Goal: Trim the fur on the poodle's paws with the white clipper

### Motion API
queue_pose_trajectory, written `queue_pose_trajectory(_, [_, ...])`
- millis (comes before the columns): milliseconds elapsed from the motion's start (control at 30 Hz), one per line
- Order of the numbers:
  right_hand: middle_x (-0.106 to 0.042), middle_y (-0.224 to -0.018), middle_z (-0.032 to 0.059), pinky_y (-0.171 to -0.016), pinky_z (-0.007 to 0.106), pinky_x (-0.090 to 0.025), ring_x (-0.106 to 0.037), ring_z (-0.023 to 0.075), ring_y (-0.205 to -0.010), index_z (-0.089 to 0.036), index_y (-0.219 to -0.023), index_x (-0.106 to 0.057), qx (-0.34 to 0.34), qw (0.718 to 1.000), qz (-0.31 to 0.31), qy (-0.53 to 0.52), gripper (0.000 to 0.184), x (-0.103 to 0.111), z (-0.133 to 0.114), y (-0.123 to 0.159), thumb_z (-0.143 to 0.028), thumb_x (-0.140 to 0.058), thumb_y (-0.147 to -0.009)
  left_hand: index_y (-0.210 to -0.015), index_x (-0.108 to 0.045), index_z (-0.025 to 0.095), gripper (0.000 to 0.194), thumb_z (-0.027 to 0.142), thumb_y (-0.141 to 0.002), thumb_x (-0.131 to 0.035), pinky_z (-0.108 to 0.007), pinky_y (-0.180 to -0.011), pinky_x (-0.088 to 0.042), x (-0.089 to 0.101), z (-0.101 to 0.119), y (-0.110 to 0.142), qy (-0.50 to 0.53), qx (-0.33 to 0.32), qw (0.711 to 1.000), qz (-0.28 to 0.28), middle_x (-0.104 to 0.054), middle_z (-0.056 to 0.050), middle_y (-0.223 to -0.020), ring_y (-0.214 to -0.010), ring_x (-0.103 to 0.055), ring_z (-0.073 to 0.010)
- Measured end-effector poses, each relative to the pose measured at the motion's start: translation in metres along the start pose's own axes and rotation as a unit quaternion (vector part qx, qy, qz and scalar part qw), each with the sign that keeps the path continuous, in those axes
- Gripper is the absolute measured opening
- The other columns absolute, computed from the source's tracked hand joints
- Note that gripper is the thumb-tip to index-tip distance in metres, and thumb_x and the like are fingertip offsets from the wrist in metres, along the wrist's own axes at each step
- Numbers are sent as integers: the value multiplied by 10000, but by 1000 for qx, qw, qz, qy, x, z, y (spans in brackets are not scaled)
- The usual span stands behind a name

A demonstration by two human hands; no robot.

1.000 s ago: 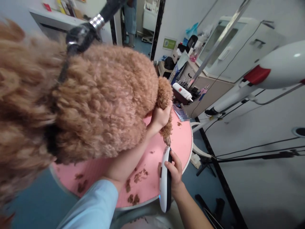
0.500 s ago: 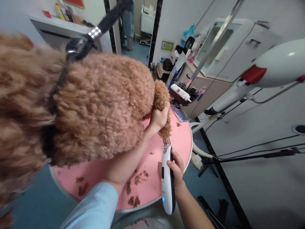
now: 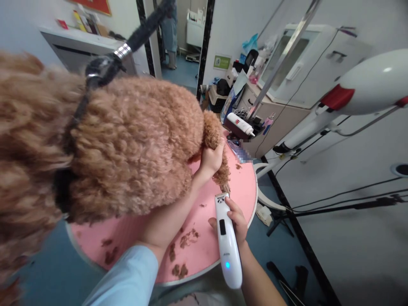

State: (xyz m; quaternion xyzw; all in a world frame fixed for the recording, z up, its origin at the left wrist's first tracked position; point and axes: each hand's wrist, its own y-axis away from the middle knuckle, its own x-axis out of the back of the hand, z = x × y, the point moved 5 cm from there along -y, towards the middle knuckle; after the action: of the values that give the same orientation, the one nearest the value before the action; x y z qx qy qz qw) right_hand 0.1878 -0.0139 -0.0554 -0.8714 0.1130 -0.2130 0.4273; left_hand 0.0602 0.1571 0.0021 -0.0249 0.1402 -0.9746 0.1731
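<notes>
A curly brown dog (image 3: 121, 140) stands on a round pink grooming table (image 3: 204, 246), its rear toward the far side. My left hand (image 3: 211, 161) is wrapped round the dog's hind leg (image 3: 219, 168), holding it up so the paw hangs just above the table. In my right hand (image 3: 237, 223) is a white electric clipper (image 3: 227, 240) with a lit blue dot. Its blade end points at the paw and sits just below it. A black leash loop (image 3: 102, 70) runs over the dog's back.
Clumps of cut brown fur (image 3: 186, 240) lie on the pink table. A white and red dryer nozzle (image 3: 360, 91) hangs at the right on a stand. Behind the table a cluttered counter holds a white bottle (image 3: 241, 123) and a white cabinet (image 3: 306, 68). Cables cross the floor at right.
The clipper has turned in my right hand, its flat white face now up, and its blade has drawn slightly back from the paw. My left hand keeps hold of the leg.
</notes>
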Motion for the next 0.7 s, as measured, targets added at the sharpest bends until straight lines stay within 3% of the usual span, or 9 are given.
queue_pose_trajectory(167, [-614, -1259, 118, -827, 466, -592, -649, 288, -1079, -286, -1114, -484, 23, 998, -48, 21, 521, -5, 1, -8, -292, -786, -690, -1064, -662, 124, 476, 514, -873, -467, -272, -1014, -421, 0, 3, 1, 4, -7, 1000, 1, -674, -114, -1157, -1146, -589, -203])
queue_pose_trajectory(267, [-588, -1290, 129, -823, 447, -592, -641, 277, -1093, -278, -1135, -471, 38, 997, -46, 40, 534, -5, -3, -10, -296, -779, -698, -1047, -664, 121, 489, 529, -872, -456, -265, -1015, -414, 0, 5, 1, -3, -1, 1000, 6, -674, -121, -1153, -1143, -591, -200])
queue_pose_trajectory(400, [-540, -1351, 102, -914, 444, -549, -583, 252, -1183, -279, -1131, -496, 11, 995, -84, 42, 405, -10, -2, -11, -190, -684, -783, -1006, -670, 118, 470, 516, -875, -458, -262, -987, -434, 1, 4, 1, -13, 10, 1000, 0, -689, -118, -1115, -1106, -611, -205])
queue_pose_trajectory(467, [-515, -1379, 78, -960, 459, -517, -552, 248, -1221, -294, -1136, -507, -5, 993, -110, 36, 386, -12, 0, -10, -156, -643, -803, -953, -678, 112, 477, 524, -871, -453, -278, -953, -459, 1, 2, 2, -17, 21, 1000, -8, -708, -121, -1049, -1048, -638, -221])
queue_pose_trajectory(567, [-485, -1404, 74, -975, 467, -496, -534, 250, -1234, -305, -1171, -501, -15, 994, -100, 40, 444, -8, 0, -9, -155, -658, -783, -841, -682, 103, 491, 540, -857, -457, -325, -910, -486, 2, -2, 3, -24, 59, 998, -9, -728, -127, -893, -972, -660, -257])
queue_pose_trajectory(633, [-543, -1329, 103, -959, 473, -496, -557, 267, -1197, -276, -1152, -518, -46, 993, -105, 5, 444, -5, 0, -9, -217, -700, -752, -804, -680, 99, 483, 533, -848, -472, -348, -914, -483, 4, -3, 4, -18, 81, 997, 2, -724, -128, -827, -980, -653, -272])
queue_pose_trajectory(700, [-642, -1128, 108, -904, 461, -519, -619, 270, -1075, -240, -1050, -567, -109, 986, -109, -69, 368, 1, 1, -10, -315, -722, -724, -788, -681, 98, 455, 514, -836, -506, -354, -918, -480, 5, -3, 4, -2, 93, 996, 11, -719, -124, -785, -984, -647, -275])
